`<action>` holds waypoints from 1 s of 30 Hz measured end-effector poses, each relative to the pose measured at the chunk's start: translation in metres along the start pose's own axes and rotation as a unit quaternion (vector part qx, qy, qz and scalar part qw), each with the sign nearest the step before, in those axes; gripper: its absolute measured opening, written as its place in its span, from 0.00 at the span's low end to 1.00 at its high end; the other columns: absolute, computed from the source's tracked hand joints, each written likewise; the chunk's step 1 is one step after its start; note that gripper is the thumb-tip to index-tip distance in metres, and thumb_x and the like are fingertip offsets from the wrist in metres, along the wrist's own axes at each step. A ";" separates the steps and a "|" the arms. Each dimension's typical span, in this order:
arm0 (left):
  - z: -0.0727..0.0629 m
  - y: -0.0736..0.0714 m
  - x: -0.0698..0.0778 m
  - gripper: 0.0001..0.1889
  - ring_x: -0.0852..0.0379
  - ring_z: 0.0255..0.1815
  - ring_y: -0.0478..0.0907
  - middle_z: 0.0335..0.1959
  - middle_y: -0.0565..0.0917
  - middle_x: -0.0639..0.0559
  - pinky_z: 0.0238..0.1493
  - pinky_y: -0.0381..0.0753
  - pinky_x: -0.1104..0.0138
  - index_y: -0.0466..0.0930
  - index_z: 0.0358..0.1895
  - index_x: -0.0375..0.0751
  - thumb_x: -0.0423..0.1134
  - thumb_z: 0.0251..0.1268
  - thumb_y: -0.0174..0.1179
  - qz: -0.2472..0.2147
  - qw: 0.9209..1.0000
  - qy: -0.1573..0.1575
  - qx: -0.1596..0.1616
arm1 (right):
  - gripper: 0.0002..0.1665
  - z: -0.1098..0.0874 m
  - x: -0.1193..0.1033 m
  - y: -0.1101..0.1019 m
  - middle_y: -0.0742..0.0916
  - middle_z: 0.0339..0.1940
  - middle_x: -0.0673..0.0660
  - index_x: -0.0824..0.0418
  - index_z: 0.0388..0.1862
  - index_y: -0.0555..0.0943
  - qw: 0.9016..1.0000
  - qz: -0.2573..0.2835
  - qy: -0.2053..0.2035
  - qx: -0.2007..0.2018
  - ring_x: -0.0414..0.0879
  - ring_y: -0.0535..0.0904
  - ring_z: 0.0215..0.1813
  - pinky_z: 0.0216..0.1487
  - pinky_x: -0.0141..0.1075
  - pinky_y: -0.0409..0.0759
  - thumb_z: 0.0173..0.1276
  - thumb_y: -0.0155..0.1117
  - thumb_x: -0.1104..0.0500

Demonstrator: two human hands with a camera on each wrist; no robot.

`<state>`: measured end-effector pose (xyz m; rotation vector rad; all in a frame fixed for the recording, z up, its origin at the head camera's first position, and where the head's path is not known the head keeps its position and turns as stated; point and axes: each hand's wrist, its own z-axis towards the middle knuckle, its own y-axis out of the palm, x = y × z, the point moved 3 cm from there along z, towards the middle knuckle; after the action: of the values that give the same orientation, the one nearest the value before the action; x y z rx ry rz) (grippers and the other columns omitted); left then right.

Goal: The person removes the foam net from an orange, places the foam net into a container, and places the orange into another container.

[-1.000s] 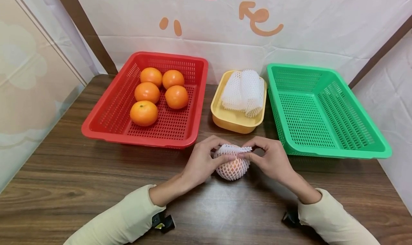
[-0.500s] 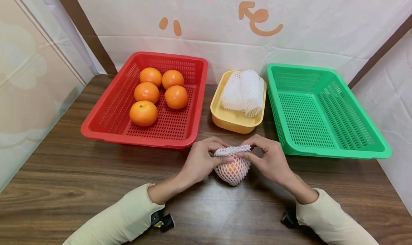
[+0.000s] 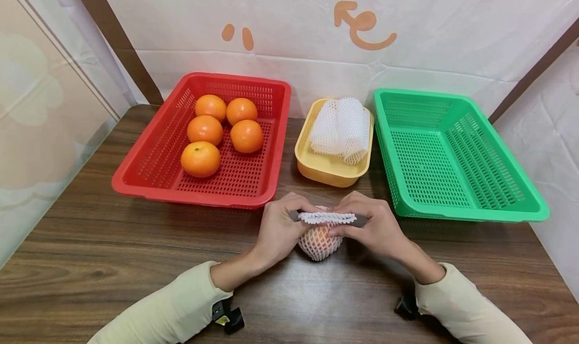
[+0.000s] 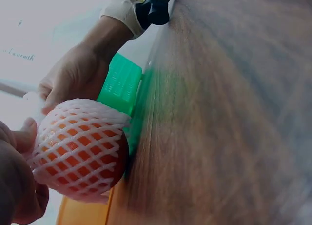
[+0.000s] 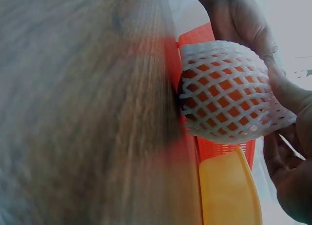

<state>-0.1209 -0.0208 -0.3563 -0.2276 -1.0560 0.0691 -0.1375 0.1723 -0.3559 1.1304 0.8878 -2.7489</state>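
An orange [image 4: 73,146] sits inside a white foam net sleeve [image 3: 318,247] at the middle of the table, close in front of the yellow tray. My left hand [image 3: 281,230] pinches the sleeve's upper edge from the left, thumb in front and fingers behind. From the right, my right hand [image 3: 376,223] pinches the same edge, its thumb against the netting. Between the hands the sleeve's mouth is drawn into a flat, wide band above the fruit. In the right wrist view the net [image 5: 224,91] covers most of the orange, leaving its lower end bare.
A red basket [image 3: 282,148] with several oranges [image 3: 201,159] stands at the back left. Behind my hands, a yellow tray [image 3: 332,176] holds several folded foam nets [image 3: 339,128]. The green basket [image 3: 479,214] is at the right, and a cloth wall [image 3: 307,42] closes off the back.
Both hands keep their hold while the sleeve's mouth has been pulled wider and flatter. The wrapped orange has shifted slightly left below it.
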 end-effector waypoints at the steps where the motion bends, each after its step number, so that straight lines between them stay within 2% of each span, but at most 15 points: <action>1: 0.000 0.000 0.000 0.09 0.60 0.33 0.79 0.28 0.85 0.57 0.37 0.77 0.68 0.88 0.29 0.40 0.23 0.45 0.71 -0.005 1.000 0.000 -0.002 | 0.19 0.000 0.000 0.000 0.87 0.33 0.51 0.59 0.36 0.87 1.000 0.005 -0.007 0.007 0.45 0.80 0.38 0.43 0.32 0.77 0.41 0.80 0.68; 4: 0.001 0.000 0.001 0.09 0.59 0.38 0.78 0.31 0.85 0.57 0.42 0.76 0.67 0.88 0.33 0.41 0.29 0.46 0.74 -0.013 1.000 0.000 -0.020 | 0.17 0.000 -0.001 0.000 0.86 0.30 0.50 0.57 0.33 0.87 1.000 -0.001 -0.014 0.025 0.43 0.80 0.34 0.39 0.30 0.77 0.43 0.78 0.70; 6: 0.002 -0.001 0.002 0.13 0.60 0.42 0.78 0.36 0.85 0.57 0.47 0.75 0.66 0.88 0.38 0.41 0.34 0.45 0.75 -0.004 0.999 -0.009 -0.039 | 0.15 0.000 -0.001 -0.001 0.86 0.29 0.49 0.56 0.32 0.87 0.999 -0.015 -0.007 0.030 0.42 0.80 0.33 0.37 0.29 0.77 0.46 0.78 0.70; 10: 0.003 -0.002 0.000 0.19 0.61 0.49 0.76 0.43 0.83 0.57 0.53 0.73 0.66 0.86 0.44 0.42 0.40 0.45 0.76 0.035 0.994 -0.054 -0.090 | 0.13 -0.001 0.000 -0.002 0.86 0.29 0.47 0.55 0.31 0.87 0.998 -0.051 0.018 0.036 0.40 0.81 0.33 0.37 0.28 0.77 0.49 0.77 0.68; 12: 0.004 -0.002 -0.001 0.16 0.62 0.48 0.76 0.43 0.83 0.57 0.49 0.75 0.66 0.87 0.41 0.42 0.40 0.46 0.75 0.044 0.990 -0.076 -0.109 | 0.12 -0.001 0.000 -0.002 0.86 0.29 0.47 0.56 0.31 0.86 0.997 -0.058 0.023 0.037 0.40 0.81 0.33 0.37 0.28 0.76 0.49 0.77 0.68; 14: 0.004 -0.003 -0.002 0.12 0.62 0.45 0.77 0.39 0.83 0.58 0.46 0.75 0.67 0.88 0.36 0.43 0.40 0.46 0.75 0.047 0.989 -0.087 -0.114 | 0.12 -0.001 -0.001 -0.002 0.85 0.29 0.47 0.56 0.32 0.86 0.997 -0.065 0.022 0.035 0.39 0.81 0.33 0.37 0.27 0.76 0.49 0.77 0.68; 19: 0.003 -0.003 0.001 0.07 0.65 0.37 0.79 0.30 0.83 0.62 0.41 0.76 0.68 0.88 0.29 0.44 0.37 0.45 0.76 0.049 0.993 -0.062 -0.086 | 0.13 0.003 -0.005 -0.006 0.85 0.34 0.48 0.56 0.37 0.85 0.998 -0.060 0.011 0.000 0.42 0.80 0.38 0.43 0.30 0.77 0.53 0.75 0.67; 24: 0.001 -0.003 0.002 0.06 0.67 0.31 0.78 0.25 0.82 0.64 0.36 0.77 0.69 0.87 0.26 0.45 0.36 0.45 0.76 0.067 0.996 -0.035 -0.052 | 0.22 0.004 -0.007 -0.013 0.85 0.43 0.49 0.57 0.47 0.82 0.996 -0.059 0.047 -0.050 0.43 0.79 0.47 0.51 0.33 0.75 0.51 0.77 0.65; 27: -0.001 -0.004 0.002 0.06 0.67 0.31 0.78 0.24 0.83 0.64 0.34 0.78 0.69 0.88 0.26 0.45 0.35 0.45 0.76 0.069 0.997 -0.032 -0.030 | 0.23 0.005 -0.012 -0.012 0.85 0.42 0.48 0.58 0.45 0.83 0.993 -0.057 0.081 -0.068 0.41 0.79 0.47 0.51 0.32 0.75 0.47 0.79 0.63; 30: -0.002 -0.004 0.002 0.05 0.66 0.30 0.78 0.24 0.83 0.63 0.32 0.79 0.66 0.88 0.27 0.44 0.32 0.46 0.75 0.063 0.998 -0.030 -0.013 | 0.18 0.009 -0.023 -0.010 0.86 0.36 0.49 0.59 0.38 0.84 0.993 -0.040 0.095 -0.065 0.41 0.80 0.41 0.44 0.33 0.77 0.46 0.79 0.66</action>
<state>-0.1183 -0.0244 -0.3551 -0.3174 -1.1013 0.1761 -0.1288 0.1717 -0.3305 1.3785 1.1388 -2.6304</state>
